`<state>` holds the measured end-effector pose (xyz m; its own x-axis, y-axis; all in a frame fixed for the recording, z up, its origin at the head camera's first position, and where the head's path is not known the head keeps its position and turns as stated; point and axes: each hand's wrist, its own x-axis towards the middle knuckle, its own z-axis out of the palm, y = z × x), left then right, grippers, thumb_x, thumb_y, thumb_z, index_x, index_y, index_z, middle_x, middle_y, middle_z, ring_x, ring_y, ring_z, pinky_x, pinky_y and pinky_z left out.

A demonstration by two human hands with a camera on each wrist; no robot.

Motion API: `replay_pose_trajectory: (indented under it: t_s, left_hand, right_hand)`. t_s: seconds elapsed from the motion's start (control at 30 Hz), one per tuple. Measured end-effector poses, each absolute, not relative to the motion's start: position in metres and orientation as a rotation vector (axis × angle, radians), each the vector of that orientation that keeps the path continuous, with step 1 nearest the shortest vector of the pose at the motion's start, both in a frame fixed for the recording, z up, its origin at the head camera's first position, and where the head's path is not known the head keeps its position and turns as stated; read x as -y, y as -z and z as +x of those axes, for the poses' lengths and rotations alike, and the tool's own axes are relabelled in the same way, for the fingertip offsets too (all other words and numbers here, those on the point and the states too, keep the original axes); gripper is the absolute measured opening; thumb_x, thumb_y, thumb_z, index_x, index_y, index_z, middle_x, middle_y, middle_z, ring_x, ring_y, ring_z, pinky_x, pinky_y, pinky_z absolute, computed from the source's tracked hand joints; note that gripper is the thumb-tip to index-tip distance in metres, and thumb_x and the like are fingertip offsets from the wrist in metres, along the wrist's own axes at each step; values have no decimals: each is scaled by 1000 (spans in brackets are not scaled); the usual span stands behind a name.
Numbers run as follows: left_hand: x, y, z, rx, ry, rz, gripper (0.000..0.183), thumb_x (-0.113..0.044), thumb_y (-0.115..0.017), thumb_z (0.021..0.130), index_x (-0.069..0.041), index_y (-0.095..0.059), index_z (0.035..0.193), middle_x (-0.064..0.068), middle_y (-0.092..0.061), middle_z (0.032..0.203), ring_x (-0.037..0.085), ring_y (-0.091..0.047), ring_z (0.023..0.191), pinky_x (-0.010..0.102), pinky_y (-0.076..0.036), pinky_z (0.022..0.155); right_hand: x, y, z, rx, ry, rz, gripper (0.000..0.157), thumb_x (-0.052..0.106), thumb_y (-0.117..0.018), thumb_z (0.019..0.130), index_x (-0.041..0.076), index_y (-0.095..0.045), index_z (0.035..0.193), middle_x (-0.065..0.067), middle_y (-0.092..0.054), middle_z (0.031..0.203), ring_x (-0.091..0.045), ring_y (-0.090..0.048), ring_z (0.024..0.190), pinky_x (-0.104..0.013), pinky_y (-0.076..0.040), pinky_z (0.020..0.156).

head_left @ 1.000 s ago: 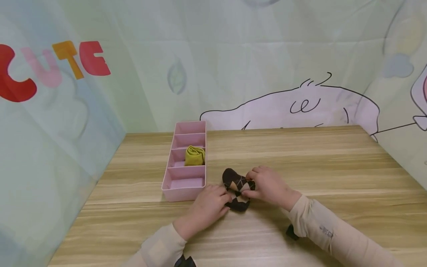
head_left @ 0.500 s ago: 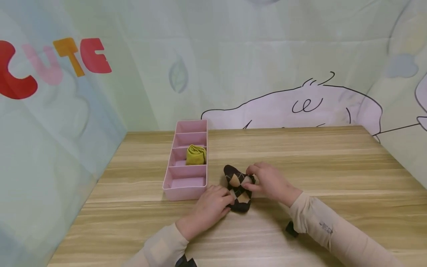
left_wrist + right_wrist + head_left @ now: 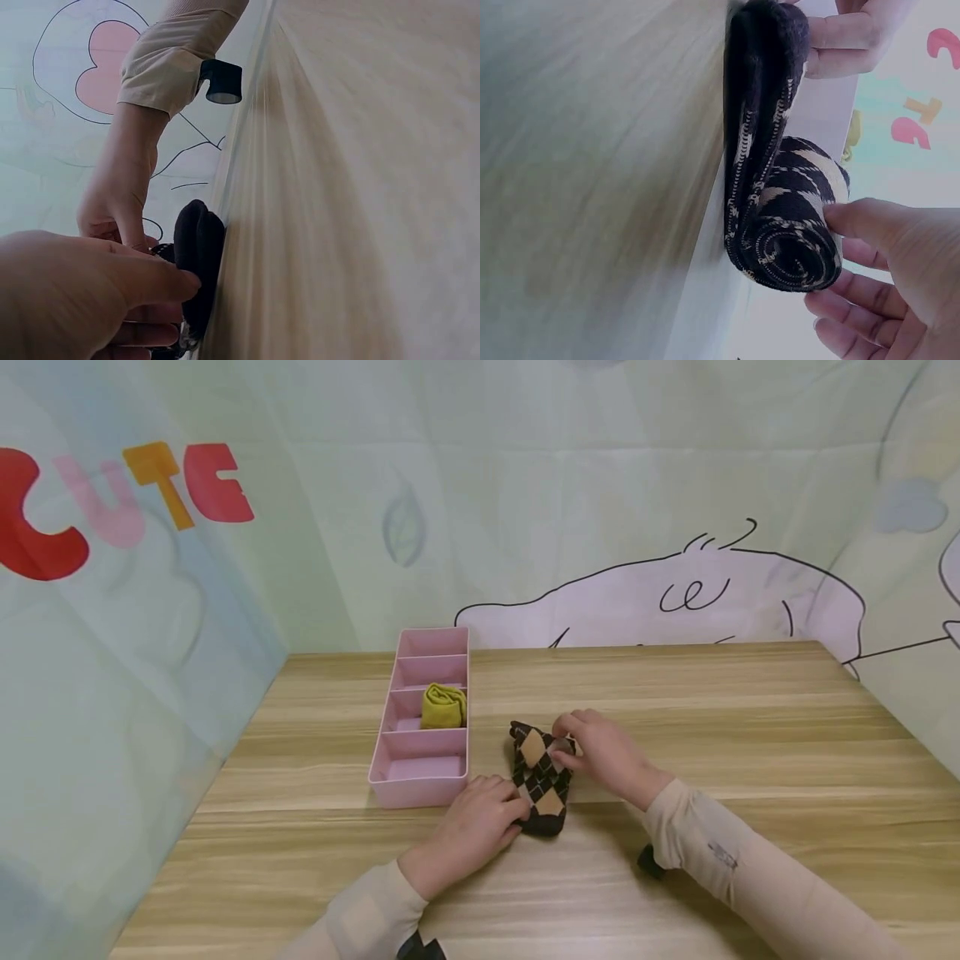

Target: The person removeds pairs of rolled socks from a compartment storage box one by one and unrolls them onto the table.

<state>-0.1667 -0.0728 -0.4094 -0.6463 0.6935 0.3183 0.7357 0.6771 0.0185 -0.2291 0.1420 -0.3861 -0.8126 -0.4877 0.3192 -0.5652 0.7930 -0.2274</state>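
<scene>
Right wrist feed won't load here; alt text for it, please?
A partly rolled argyle sock on a wooden tabletop, seen tilted sideways. The right hand holds the coiled end; the left hand, cut off by the frame, touches the dark folded end at the picture's top.

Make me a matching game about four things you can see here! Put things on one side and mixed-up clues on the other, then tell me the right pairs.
Things:
1. Yellow-green roll
2. Pink box
3. Diamond-patterned cloth
4. Right hand

Clues:
A. Partly coiled up, lying on the table
B. Has a thumb and comes out of a sleeve
C. Sits inside a container
D. Split into four parts

Right pairs: 1-C, 2-D, 3-A, 4-B
</scene>
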Motion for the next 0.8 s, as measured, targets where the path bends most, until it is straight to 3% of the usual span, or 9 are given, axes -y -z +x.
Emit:
replay_pose_trajectory:
  t_s: [0.27,0.5,0.67,0.8]
  left_hand:
    - [74,410,-167,2605,229,-1142,10,-23,-74,80,-19,-69,87,-4,-65,90,13,-58,87,27,-46,79]
    - [74,411,-167,2610,274,-1136,9,-22,-74,80,-19,-69,87,-4,-65,91,13,-58,87,28,-46,81]
    - [73,410,-168,2649,283,-1122,11,-23,-73,81,-18,-67,89,-4,-65,92,14,-59,89,29,-47,83]
    - [73,410,-168,2673,292,-1109,13,-24,-73,82,-17,-65,90,-4,-65,92,14,-60,90,30,-47,84]
  right_hand:
    - [-139,387,-236,2642,-421,860,8,13,-75,81,13,-68,85,-4,-66,91,-18,-56,83,-30,-51,72]
    - [-141,389,-242,2616,-401,879,6,12,-75,80,10,-72,86,-4,-68,88,-19,-58,81,-33,-51,73]
    - [-143,388,-243,2686,-359,844,21,29,-72,83,9,-73,88,-4,-71,89,-21,-59,84,-37,-51,78]
    - [-145,389,-244,2768,-314,821,36,43,-74,79,10,-73,94,-4,-71,94,-21,-59,88,-40,-51,82]
